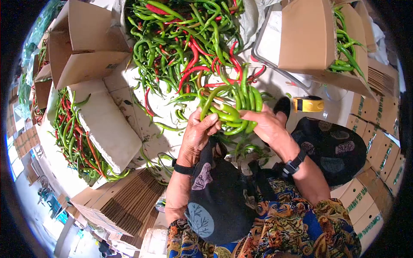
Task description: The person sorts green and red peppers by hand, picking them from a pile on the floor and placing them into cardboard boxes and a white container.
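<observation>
A bunch of green chili peppers [245, 96] is held up in front of me between both hands. My left hand [200, 131] is closed on green peppers at the bunch's left side, thumb and fingers pinched together. Around the right side of the bunch my right hand [269, 124] is wrapped, with its thumb lying across the peppers. Just beyond the hands, a large heap of green and red chili peppers [185, 47] spills from a white sack [254, 21] onto the pale floor. Some loose peppers lie beneath my hands, partly hidden by them.
At the left, a white foam box [107, 129] stands beside more mixed peppers [71, 133], with an open carton [86, 51] behind. Upper right, another carton [307, 34] holds green peppers [346, 51]. Flattened cardboard [124, 206] is stacked lower left. A yellow tape roll [307, 104] lies right.
</observation>
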### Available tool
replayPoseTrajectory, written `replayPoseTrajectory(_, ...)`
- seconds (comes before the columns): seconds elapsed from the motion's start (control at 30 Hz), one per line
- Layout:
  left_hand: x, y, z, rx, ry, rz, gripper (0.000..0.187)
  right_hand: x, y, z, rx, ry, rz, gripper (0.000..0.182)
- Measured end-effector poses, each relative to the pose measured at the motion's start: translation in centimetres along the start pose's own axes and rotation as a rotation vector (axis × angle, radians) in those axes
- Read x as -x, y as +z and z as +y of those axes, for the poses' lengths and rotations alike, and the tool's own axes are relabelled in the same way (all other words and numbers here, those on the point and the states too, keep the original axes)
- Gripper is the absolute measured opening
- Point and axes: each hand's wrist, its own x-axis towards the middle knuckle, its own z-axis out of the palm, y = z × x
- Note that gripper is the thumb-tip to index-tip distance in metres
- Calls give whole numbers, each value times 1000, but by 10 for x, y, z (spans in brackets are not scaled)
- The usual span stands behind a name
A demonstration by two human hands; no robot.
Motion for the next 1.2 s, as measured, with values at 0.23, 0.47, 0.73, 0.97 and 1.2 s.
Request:
replayPoseTrajectory(0.23, 31, -7, 31, -50, 142, 77, 26, 1, 8, -11, 176, -76, 3, 41)
replayPoseTrajectory(0.47, 111, -51, 101, -34, 601, 635, 31, -3, -11, -15, 870, -62, 55, 24)
replayPoseTrajectory(0.73, 158, -114, 123, -24, 675, 723, 31, 0, -24, 1, 1724, 209, 302, 28)
replayPoseTrajectory(0.97, 131, -91, 81, -59, 781, 617, 41, 25, -19, -35, 599, -24, -41, 30)
replayPoseTrajectory(1.2, 171, -44, 102, -138, 821, 543, 30, 51, 0, -47, 131, -88, -83, 40)
